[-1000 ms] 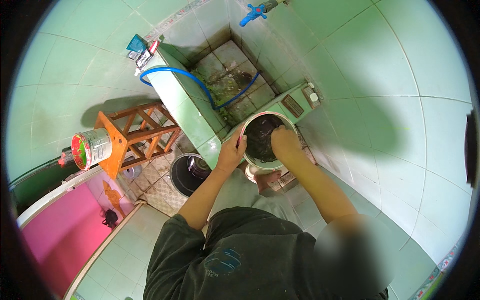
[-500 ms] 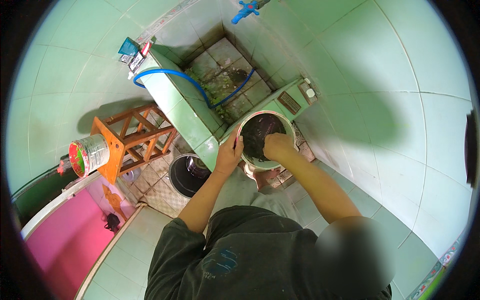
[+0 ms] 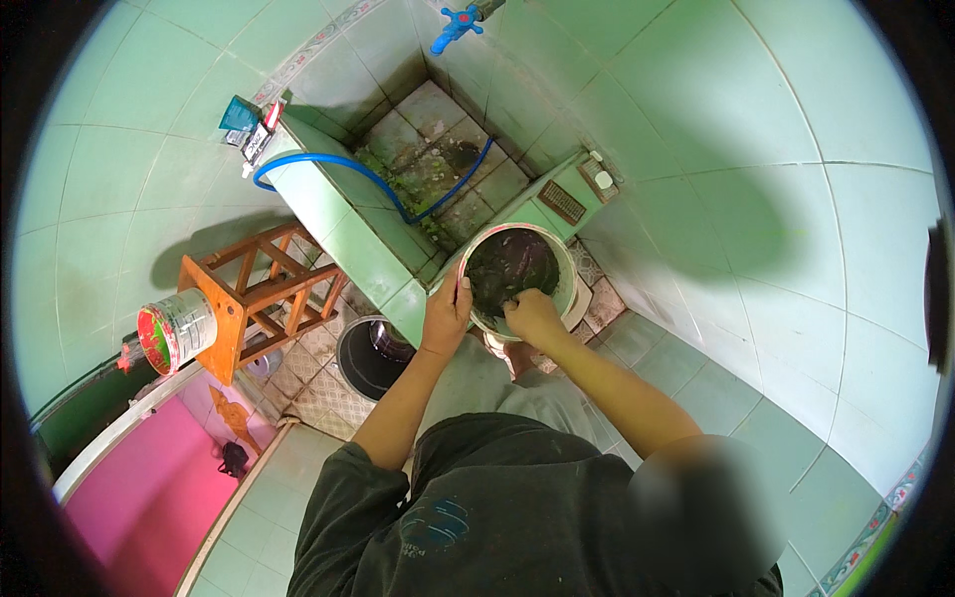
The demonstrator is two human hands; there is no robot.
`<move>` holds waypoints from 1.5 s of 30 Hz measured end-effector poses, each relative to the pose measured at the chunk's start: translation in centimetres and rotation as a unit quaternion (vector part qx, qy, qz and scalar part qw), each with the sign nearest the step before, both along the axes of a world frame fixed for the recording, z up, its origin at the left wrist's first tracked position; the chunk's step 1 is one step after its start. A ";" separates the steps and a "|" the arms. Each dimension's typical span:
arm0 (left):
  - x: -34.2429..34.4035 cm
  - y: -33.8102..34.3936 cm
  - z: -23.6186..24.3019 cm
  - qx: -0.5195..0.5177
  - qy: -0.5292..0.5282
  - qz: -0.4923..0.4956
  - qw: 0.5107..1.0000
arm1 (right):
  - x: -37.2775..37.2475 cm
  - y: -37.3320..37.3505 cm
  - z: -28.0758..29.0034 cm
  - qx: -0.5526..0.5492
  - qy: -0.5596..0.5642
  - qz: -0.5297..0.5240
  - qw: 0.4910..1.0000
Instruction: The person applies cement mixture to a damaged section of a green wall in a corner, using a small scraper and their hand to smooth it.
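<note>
A pale round bucket [image 3: 569,274] with a light rim stands between my arms, just beyond my body. Dark, wet-looking material [image 3: 517,257] covers its inside; whether this is cloth or a thick mix I cannot make out. My left hand [image 3: 447,313] grips the rim at the left, thumb over the edge and other fingers partly hidden against the outer wall. Inside the near part of the bucket, my right hand [image 3: 534,316] is closed, its fingertips down against the dark material. What those fingers pinch is hidden.
A low green tiled wall [image 3: 338,224] borders a basin, with a blue hose [image 3: 383,177] draped over it. Left of me are a black tub [image 3: 370,363] and a wooden stool [image 3: 264,279] bearing a paint-stained pail [image 3: 179,328]. Ahead juts a blue tap [image 3: 458,28]. A brush [image 3: 562,201] lies on the ledge.
My right hand has shifted toward the near-left part of the bucket, uncovering more dark material. My left hand keeps its hold on the rim. The whole view has shifted slightly.
</note>
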State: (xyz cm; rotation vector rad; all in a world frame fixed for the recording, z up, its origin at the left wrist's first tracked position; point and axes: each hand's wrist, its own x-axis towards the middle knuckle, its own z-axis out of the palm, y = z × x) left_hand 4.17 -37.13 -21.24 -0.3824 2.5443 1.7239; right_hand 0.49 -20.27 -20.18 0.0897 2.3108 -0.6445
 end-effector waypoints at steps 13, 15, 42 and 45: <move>0.1 0.1 0.7 -0.009 -0.016 0.006 1.000 | -0.4 -2.3 -0.7 -0.064 -0.034 -0.167 0.983; 0.1 0.2 0.8 -0.006 -0.011 0.008 1.000 | 0.0 -2.0 -1.3 -0.092 -0.068 -0.234 0.966; 0.3 1.2 0.4 -0.071 0.054 0.043 0.995 | -2.0 -5.1 -1.0 -0.006 -0.022 -0.196 0.980; 0.3 1.2 1.0 -0.060 -0.021 0.040 0.997 | -1.6 -4.9 -0.6 0.007 0.003 -0.225 0.974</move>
